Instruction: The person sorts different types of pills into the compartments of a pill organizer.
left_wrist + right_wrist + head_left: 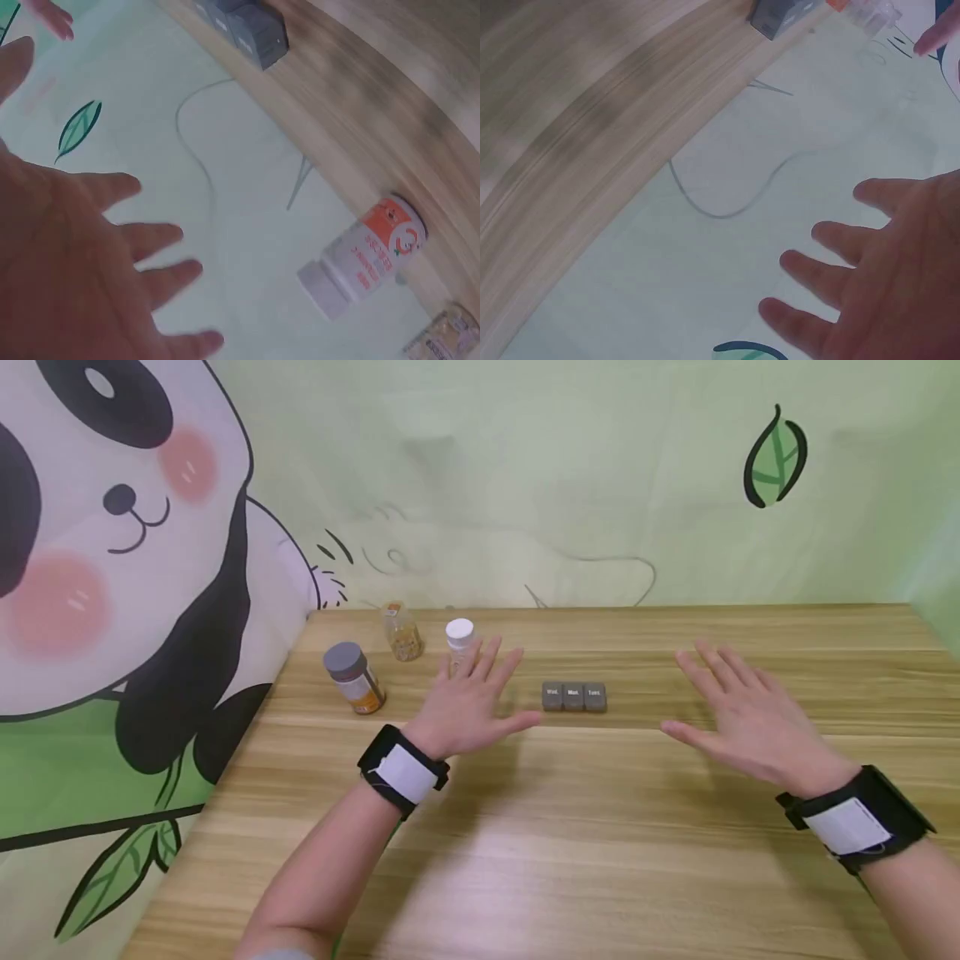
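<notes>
My left hand (468, 706) is held over the table with fingers spread, holding nothing. Behind its fingertips stands a white-capped bottle (460, 633), partly hidden in the head view; the left wrist view shows its white and orange label (386, 236). Off to the right, my right hand (757, 727) is also spread and holds nothing. Between the hands lies a grey pill organizer (573, 697), a row of three small lidded boxes marked with day names. Left of my left hand stand a grey-capped bottle (356, 678) with an orange label and a clear bottle (402, 633) holding yellowish contents.
The wood-grain table (570, 860) reaches back to a pale green cloth backdrop (525, 485). A large panda (127, 527) is printed on it at the left, a leaf (776, 460) at the right. Black straps with white patches (405, 772) circle both wrists.
</notes>
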